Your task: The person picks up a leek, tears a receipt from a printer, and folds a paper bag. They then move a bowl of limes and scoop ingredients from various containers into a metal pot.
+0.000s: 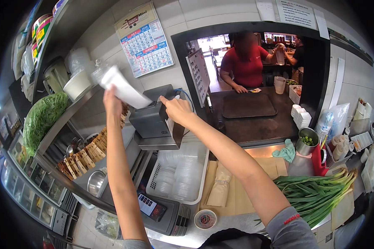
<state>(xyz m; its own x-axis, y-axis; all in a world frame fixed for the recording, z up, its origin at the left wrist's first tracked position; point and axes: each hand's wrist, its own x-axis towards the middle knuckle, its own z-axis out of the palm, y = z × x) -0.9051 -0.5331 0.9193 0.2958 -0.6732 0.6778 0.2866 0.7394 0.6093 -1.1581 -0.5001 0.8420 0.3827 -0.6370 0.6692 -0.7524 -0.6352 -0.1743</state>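
Note:
A white paper slip (126, 87) stretches from the top of a dark grey receipt printer (153, 120) up to the left. My left hand (112, 101) grips this paper near its upper end, left of the printer. On the printer's top right rests my right hand (176, 108), its index finger extended onto the casing and the other fingers curled. Below the printer a white basket (207, 168) holds stacked clear plastic lids. A phone (152, 206) lies on a dark device at the lower left.
A shelf edge (85, 99) runs along the left, with clipped wooden pegs below. Beyond the serving window, a person in red stands behind a brown tray (249, 106). Green onions (316, 195), a metal pot (306, 143) and brown paper (245, 203) lie on the right side.

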